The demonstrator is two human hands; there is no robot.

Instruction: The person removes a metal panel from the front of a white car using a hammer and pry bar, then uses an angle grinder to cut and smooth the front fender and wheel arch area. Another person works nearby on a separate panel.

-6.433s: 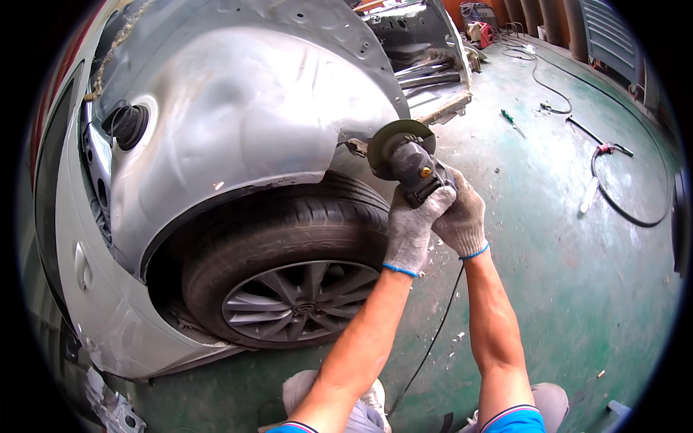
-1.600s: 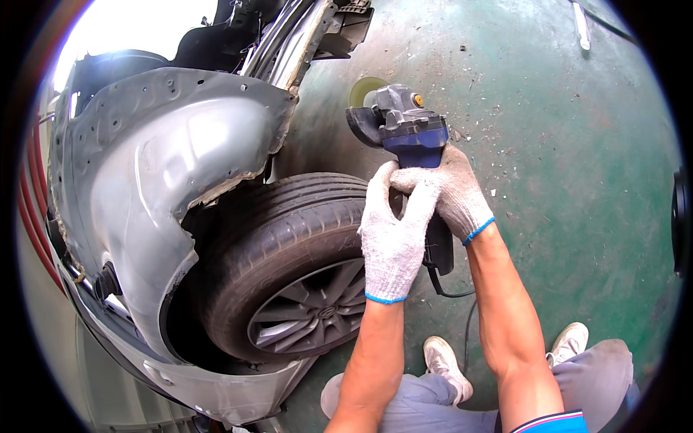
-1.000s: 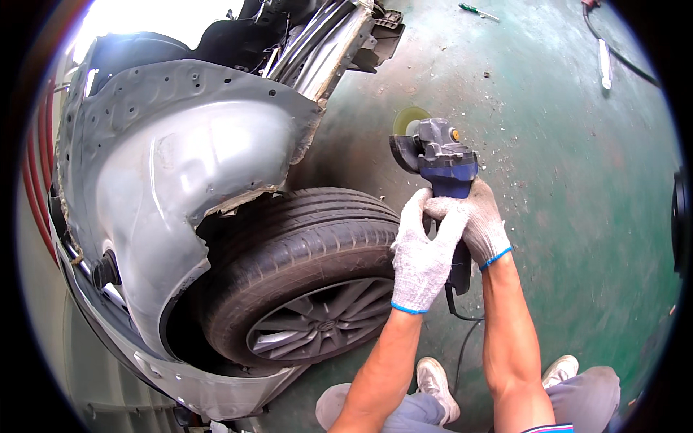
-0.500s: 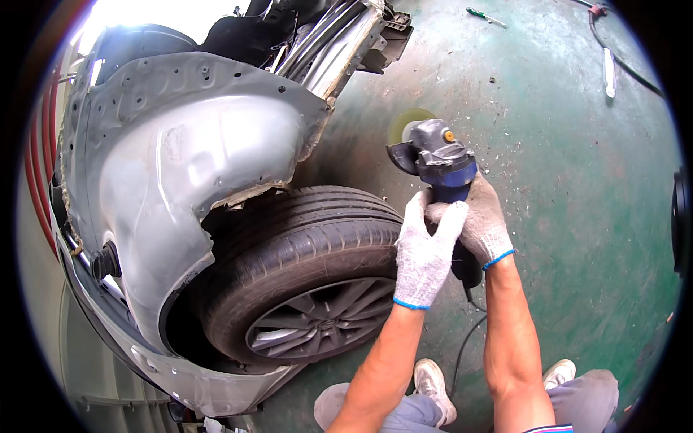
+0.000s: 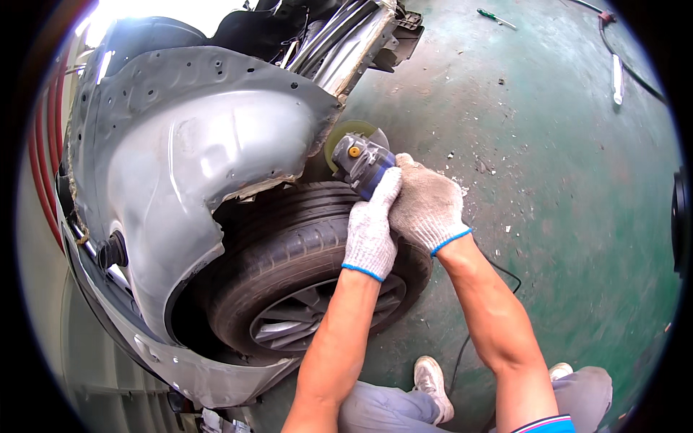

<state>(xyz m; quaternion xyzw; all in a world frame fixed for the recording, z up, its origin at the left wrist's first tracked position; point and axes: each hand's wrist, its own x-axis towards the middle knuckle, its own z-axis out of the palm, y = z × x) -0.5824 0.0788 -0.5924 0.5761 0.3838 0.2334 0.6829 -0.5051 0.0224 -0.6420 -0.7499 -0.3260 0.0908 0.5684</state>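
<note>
Near the black ribbed rubber tire (image 5: 289,249), the left hand (image 5: 371,227) and right hand (image 5: 429,198) (both gloved in pale knit) clasp a blue-and-grey disc grinder (image 5: 362,162)

Right of the tyre (image 5: 278,252) — floor (image 5: 570,209) with room to pass, bar a cable (image 5: 507,271); above the tyre — fender (image 5: 202,137) and grinder (image 5: 361,160) block.
</note>
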